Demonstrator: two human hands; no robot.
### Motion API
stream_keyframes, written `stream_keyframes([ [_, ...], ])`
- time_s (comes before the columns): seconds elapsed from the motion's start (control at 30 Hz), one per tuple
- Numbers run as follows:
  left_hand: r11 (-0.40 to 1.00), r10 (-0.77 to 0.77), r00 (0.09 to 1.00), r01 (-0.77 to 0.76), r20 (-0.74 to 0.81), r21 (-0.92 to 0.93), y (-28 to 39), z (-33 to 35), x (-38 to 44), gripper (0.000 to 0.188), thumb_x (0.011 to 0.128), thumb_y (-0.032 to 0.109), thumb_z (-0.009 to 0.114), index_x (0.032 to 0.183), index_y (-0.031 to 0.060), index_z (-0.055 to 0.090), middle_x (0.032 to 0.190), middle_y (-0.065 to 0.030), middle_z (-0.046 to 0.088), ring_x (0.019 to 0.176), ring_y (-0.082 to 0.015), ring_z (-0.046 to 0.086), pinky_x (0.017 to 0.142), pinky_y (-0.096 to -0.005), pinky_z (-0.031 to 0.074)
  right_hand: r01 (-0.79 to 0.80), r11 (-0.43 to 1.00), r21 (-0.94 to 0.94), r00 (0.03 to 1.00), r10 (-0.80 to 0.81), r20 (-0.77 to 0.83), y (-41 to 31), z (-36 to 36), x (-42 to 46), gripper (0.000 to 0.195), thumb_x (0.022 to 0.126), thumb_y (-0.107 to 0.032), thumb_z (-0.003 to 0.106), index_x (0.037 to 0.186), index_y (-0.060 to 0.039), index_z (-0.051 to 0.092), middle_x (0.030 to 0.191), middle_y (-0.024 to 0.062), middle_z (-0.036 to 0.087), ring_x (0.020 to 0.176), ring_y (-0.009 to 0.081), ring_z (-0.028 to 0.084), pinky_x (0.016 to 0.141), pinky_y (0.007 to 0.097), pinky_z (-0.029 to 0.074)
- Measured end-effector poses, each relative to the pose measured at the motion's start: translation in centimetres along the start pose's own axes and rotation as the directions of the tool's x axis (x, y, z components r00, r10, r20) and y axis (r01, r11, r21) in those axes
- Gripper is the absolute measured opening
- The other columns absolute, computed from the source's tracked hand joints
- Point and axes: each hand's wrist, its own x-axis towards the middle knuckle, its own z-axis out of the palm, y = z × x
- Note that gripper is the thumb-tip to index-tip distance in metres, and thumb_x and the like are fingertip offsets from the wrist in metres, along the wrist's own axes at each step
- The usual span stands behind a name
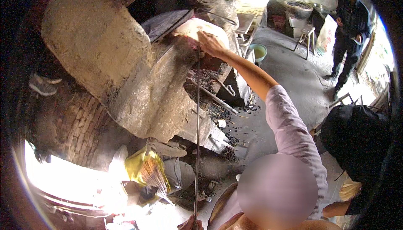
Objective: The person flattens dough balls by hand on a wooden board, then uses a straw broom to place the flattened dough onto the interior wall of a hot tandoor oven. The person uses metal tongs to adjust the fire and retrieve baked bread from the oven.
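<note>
My right hand (211,43), at the end of a lilac sleeve, reaches to the mouth of a large clay oven (132,72). Its fingers touch or hover over a pale, rounded flat piece (217,30), which looks like dough or flatbread; contact cannot be settled. A reddish glow shows under the piece's left edge. Beside it a dark grey flat plate (167,23) leans in the oven opening. At the bottom edge my left hand (188,223), partly cut off, grips a long thin metal rod (197,129). The rod runs upward to just below the oven mouth.
Charcoal bits (220,113) and a metal pipe (217,97) lie below the oven. A twig broom (154,173) rests by a yellow bag (135,163). A green basin (258,52) and stool (305,37) stand beyond. Two people in dark clothes (349,31) (355,138) are at right.
</note>
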Motion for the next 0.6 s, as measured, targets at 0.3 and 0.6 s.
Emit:
stream_keyframes([
  [0.3,0.999,0.011,1.0,-0.012,-0.011,-0.039,-1.3,0.0,-0.6,0.06,0.074,0.015,0.05,0.127,-0.0026,0.029,0.096,-0.0125,0.045,0.073,-0.0123,0.035,0.063,-0.0236,0.024,-0.369,0.843,0.391,0.889,0.442,-0.116,1.9,-3.5,0.7,0.038,0.083,-0.031,0.052,0.113,-0.0078,0.054,0.105,0.0192,0.058,0.084,0.0315,0.061,0.071,0.0375,0.049],
  [0.6,0.995,0.094,0.989,-0.099,0.112,0.034,-5.5,-9.1,-0.2,0.058,0.074,0.01,0.048,0.126,-0.0039,0.029,0.092,-0.0112,0.046,0.067,-0.0102,0.035,0.057,-0.022,0.025,0.001,0.153,0.988,0.656,0.745,-0.116,0.7,-17.6,-11.6,0.036,0.078,-0.021,0.056,0.105,0.0029,0.054,0.099,0.0167,0.058,0.086,0.0312,0.06,0.077,0.0465,0.049],
])
